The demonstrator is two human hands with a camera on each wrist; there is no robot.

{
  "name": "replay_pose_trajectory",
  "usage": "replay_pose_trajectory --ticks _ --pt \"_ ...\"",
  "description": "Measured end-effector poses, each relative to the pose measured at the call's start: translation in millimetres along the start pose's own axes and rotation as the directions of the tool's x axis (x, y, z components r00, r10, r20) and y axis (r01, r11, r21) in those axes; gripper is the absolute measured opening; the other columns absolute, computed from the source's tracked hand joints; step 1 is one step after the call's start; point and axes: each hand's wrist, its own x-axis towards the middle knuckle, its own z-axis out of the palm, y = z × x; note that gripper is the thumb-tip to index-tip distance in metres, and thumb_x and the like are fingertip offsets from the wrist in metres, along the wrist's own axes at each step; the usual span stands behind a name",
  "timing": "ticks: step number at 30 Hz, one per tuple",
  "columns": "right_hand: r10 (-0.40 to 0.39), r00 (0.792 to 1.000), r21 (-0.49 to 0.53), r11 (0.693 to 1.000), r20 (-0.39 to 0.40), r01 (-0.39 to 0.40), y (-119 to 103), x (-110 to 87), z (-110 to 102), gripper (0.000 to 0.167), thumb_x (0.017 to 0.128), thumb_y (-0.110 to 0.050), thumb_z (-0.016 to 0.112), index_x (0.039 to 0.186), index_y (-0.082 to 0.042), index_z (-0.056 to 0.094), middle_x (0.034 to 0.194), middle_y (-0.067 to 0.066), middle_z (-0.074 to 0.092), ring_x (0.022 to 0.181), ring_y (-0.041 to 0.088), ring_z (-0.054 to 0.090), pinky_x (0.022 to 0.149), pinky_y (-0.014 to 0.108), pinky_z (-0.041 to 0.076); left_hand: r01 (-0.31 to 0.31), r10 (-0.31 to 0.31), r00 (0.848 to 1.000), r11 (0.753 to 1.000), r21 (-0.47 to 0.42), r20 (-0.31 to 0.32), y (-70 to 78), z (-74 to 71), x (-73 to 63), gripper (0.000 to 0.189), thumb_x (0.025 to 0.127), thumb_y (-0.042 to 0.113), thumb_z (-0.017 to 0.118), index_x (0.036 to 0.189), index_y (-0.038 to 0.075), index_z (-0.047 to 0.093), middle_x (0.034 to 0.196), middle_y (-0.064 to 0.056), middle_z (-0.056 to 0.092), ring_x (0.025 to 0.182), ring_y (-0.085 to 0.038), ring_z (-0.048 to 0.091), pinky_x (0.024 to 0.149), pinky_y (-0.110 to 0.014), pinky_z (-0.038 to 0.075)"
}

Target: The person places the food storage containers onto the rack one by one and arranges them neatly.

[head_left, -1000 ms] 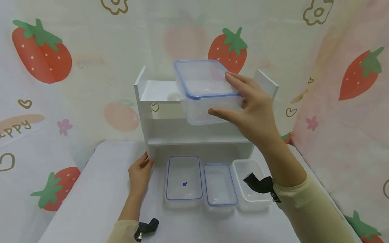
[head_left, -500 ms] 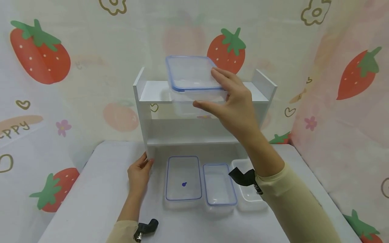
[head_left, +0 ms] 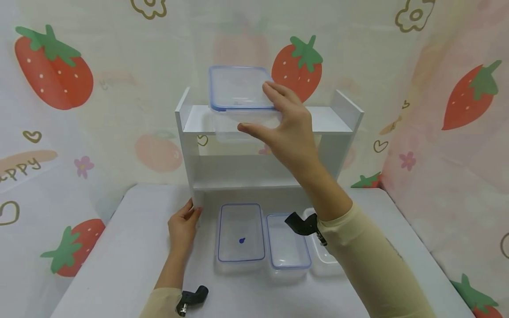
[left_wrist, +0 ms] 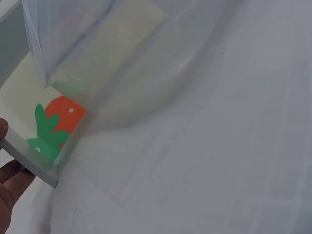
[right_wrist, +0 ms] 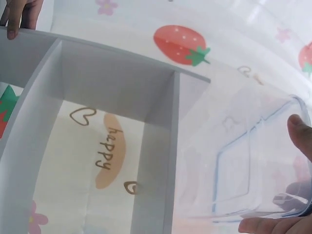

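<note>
My right hand (head_left: 292, 130) grips a clear plastic food container (head_left: 240, 88) with a blue-edged lid by its right side, the thumb in front and fingers over the lid. The container is at the top tier of a white shelf rack (head_left: 254, 172), toward its left; whether it touches the board cannot be told. In the right wrist view the container (right_wrist: 234, 170) stands beside the top board. My left hand (head_left: 183, 232) pinches the lower end of the rack's left side panel, also seen in the left wrist view as a panel edge (left_wrist: 31, 163) between thumb and fingers.
On the white table (head_left: 119, 247), before the rack, stand a large lidded container (head_left: 240, 225), a smaller blue-edged one (head_left: 288, 247) and a white-rimmed one (head_left: 326, 254), partly behind my right forearm. A strawberry-print backdrop (head_left: 119, 88) surrounds the table.
My right hand has carried the food container leftward and slightly up in the view, from the rack's right half to the left of its top tier. My left hand stays on the side panel.
</note>
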Motion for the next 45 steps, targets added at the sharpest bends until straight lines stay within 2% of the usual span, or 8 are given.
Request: replay_pose_trajectory --ticks 9,22,31,38,45 --pt "0.022 1.000 0.006 1.000 -0.009 -0.022 3 7.7 17 0.090 0.070 -0.033 0.097 0.145 -0.004 0.056 0.146 0.004 0.057 0.134 0.006 0.051 0.108 0.014 0.044 0.010 -0.010 1.000 1.000 -0.019 0.009 0.4 1.3 -0.6 0.049 0.095 0.027 0.076 0.140 0.013 0.062 0.138 -0.010 0.065 0.120 -0.026 0.067 0.080 -0.006 0.053" --pt "0.033 0.999 -0.021 0.999 -0.015 -0.033 10 15.3 39 0.090 0.071 -0.031 0.096 0.147 -0.003 0.055 0.149 0.006 0.055 0.137 0.010 0.050 0.107 0.011 0.043 -0.005 0.006 1.000 1.000 -0.015 0.011 3.6 2.5 -3.3 0.048 0.096 0.027 0.075 0.140 0.014 0.063 0.136 -0.010 0.066 0.118 -0.027 0.068 0.081 -0.006 0.053" --pt "0.038 0.999 -0.023 0.999 -0.007 -0.038 14 19.9 54 0.090 0.072 -0.032 0.095 0.147 -0.002 0.054 0.150 0.007 0.054 0.141 0.012 0.047 0.110 0.012 0.041 -0.005 0.005 1.000 1.000 -0.005 -0.002 -0.7 1.4 -1.6 0.048 0.095 0.029 0.076 0.139 0.016 0.064 0.133 -0.011 0.068 0.116 -0.027 0.069 0.078 -0.007 0.054" --pt "0.048 0.999 -0.007 0.999 0.001 -0.048 18 21.7 63 0.091 0.073 -0.031 0.095 0.148 -0.002 0.053 0.151 0.007 0.053 0.142 0.013 0.046 0.110 0.013 0.041 -0.035 0.035 0.999 0.999 0.004 0.008 -2.7 0.6 -0.9 0.050 0.097 0.027 0.073 0.141 0.007 0.060 0.138 -0.012 0.065 0.117 -0.029 0.069 0.080 -0.005 0.052" --pt "0.038 0.999 0.002 0.999 -0.002 -0.038 21 22.8 70 0.091 0.073 -0.030 0.094 0.148 -0.002 0.052 0.151 0.007 0.052 0.141 0.015 0.047 0.110 0.013 0.042 -0.013 0.013 1.000 1.000 -0.003 0.008 -0.3 0.3 -1.1 0.049 0.097 0.026 0.074 0.140 0.007 0.061 0.140 -0.012 0.063 0.119 -0.029 0.068 0.080 -0.005 0.052"
